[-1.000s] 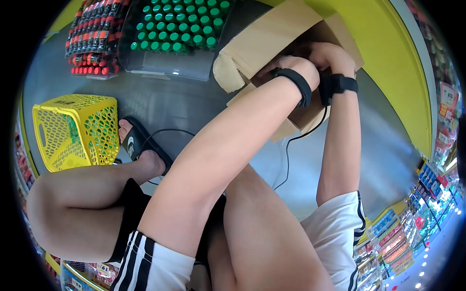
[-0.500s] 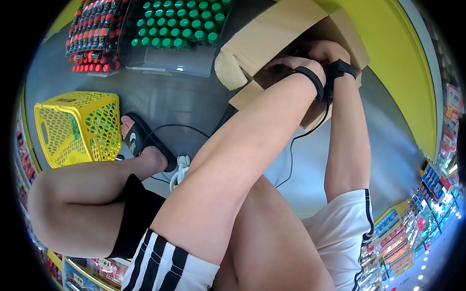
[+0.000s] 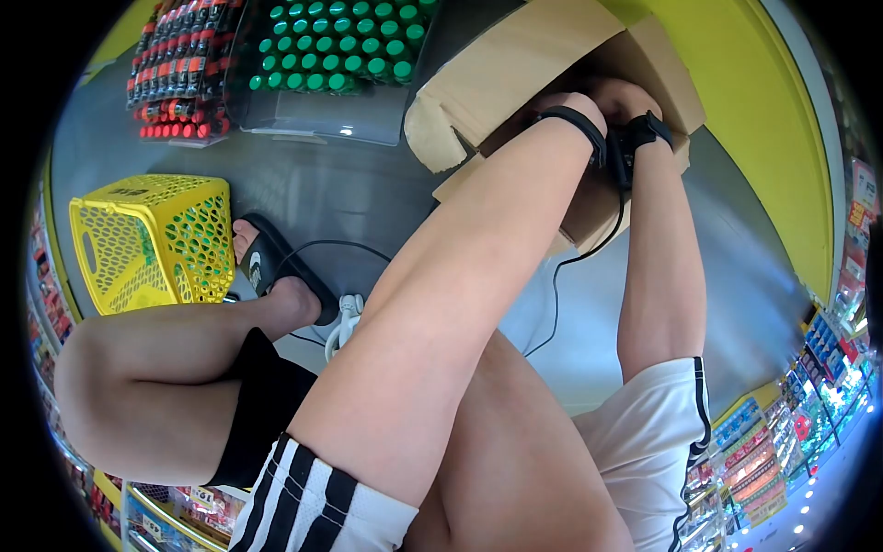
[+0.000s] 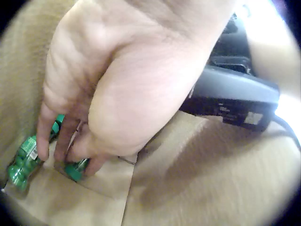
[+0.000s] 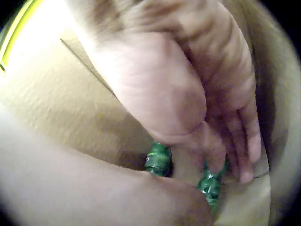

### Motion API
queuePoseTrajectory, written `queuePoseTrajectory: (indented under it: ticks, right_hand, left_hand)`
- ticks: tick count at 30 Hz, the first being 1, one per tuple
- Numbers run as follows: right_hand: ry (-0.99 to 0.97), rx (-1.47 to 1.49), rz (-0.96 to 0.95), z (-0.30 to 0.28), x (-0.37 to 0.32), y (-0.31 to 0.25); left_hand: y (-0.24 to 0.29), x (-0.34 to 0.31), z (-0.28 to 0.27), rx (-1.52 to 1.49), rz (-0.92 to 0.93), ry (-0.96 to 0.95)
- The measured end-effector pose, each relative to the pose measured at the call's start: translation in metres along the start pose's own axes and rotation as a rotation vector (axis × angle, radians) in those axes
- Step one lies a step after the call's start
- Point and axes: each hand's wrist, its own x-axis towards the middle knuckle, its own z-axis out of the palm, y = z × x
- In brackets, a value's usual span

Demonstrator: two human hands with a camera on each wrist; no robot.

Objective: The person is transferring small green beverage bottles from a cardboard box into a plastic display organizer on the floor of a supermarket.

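Observation:
Both hands reach down into an open cardboard box (image 3: 524, 69), their fingers hidden by its walls in the head view. In the left wrist view, my left hand (image 4: 108, 89) points down with thumb and fingers curled around a small green-capped bottle (image 4: 74, 172). Another green bottle (image 4: 26, 162) lies beside its outer fingers. In the right wrist view, my right hand (image 5: 188, 89) has its thumb and forefinger at the top of a green bottle (image 5: 210, 188), pinching it. One more green bottle (image 5: 158, 159) shows behind the blurred left arm.
Rows of green-capped bottles (image 3: 340, 46) stand in a clear bin left of the box, beside packs of red-capped dark bottles (image 3: 179, 74). A yellow basket (image 3: 152, 244) holding green items stands near the sandalled foot (image 3: 280, 267). A black cable (image 3: 556, 285) hangs from the wrist.
My left hand has moved right and deeper into the box, its fingers now out of sight in the head view. The right hand has gone slightly deeper too.

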Motion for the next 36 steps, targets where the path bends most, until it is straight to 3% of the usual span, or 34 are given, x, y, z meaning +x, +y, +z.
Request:
queuePoseTrajectory:
  ticks: [6,10,12,16,17,18,19,21,23,25,27,29,32,34,35,36]
  right_hand:
    - [-0.04,0.038,-0.021,0.009,0.012,0.0]
    - [-0.063,0.091,-0.045,0.002,-0.026,-0.006]
    - [0.037,0.122,0.059,0.002,-0.032,-0.009]
    - [0.055,0.013,0.101,-0.001,-0.043,-0.016]
    - [0.059,-0.029,0.1,-0.001,-0.047,-0.017]
    - [0.063,-0.07,0.099,-0.002,-0.051,-0.018]
    - [0.063,-0.069,0.098,-0.002,-0.054,-0.019]
    - [0.042,-0.11,0.11,-0.003,-0.059,-0.021]
    - [0.1,-0.018,0.095,0.001,-0.053,-0.01]
    - [0.157,0.07,0.076,0.007,-0.046,0.001]
    - [0.358,0.116,0.059,0.012,-0.045,0.004]
    - [0.365,0.164,0.075,0.009,-0.049,0.001]
    - [0.277,0.082,0.103,-0.005,-0.068,-0.013]
    - [0.052,0.002,0.134,-0.013,-0.075,-0.02]
    - [0.05,0.001,0.133,-0.014,-0.073,-0.018]
    - [-0.039,0.004,0.063,-0.014,-0.064,-0.012]
  left_hand:
    - [0.007,0.01,-0.061,-0.011,-0.008,-0.04]
    - [0.014,0.013,-0.095,-0.018,-0.014,-0.081]
    - [0.013,0.007,-0.103,-0.012,-0.007,-0.101]
    - [0.009,-0.005,-0.139,-0.028,-0.011,-0.066]
    - [0.008,0.003,-0.182,-0.058,-0.022,-0.001]
    - [0.007,-0.005,-0.187,-0.049,-0.022,0.016]
    - [0.013,0.024,-0.29,-0.135,-0.037,0.164]
    - [0.025,0.054,-0.418,-0.222,-0.038,0.346]
    - [0.038,0.091,-0.515,-0.237,-0.019,0.518]
    - [0.047,0.123,-0.57,-0.217,-0.003,0.627]
    - [0.051,0.139,-0.583,-0.184,0.011,0.646]
    - [0.05,0.141,-0.585,-0.181,0.022,0.636]
    - [0.055,0.084,-0.583,-0.339,0.032,0.607]
    - [0.058,0.047,-0.578,-0.372,0.025,0.586]
    - [0.058,0.033,-0.577,-0.394,0.024,0.544]
    - [0.063,0.03,-0.569,-0.391,-0.041,0.64]
